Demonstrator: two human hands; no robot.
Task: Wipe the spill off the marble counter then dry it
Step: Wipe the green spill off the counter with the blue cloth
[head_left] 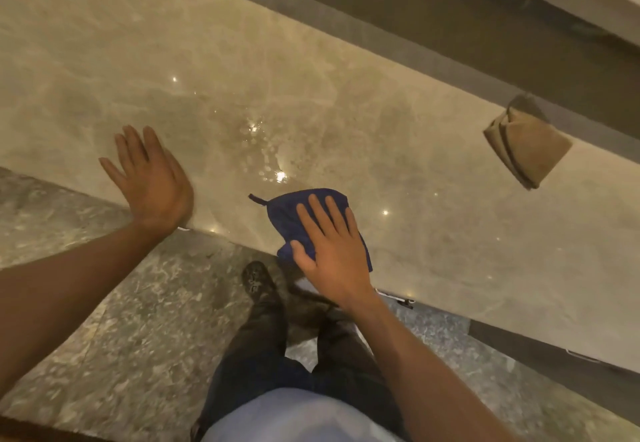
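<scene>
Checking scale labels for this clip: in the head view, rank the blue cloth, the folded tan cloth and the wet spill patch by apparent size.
1. Wet spill patch, largest, edges faint.
2. Blue cloth and folded tan cloth: look alike; the right hand covers part of the blue one, so unranked.

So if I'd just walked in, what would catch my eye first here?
Probably the dark blue cloth pressed flat under the right hand at the near edge of the glossy beige marble counter. Just beyond it, a wet patch of glinting droplets catches the light. Off to the right lies a folded tan cloth, while the left hand is spread open, empty.
</scene>
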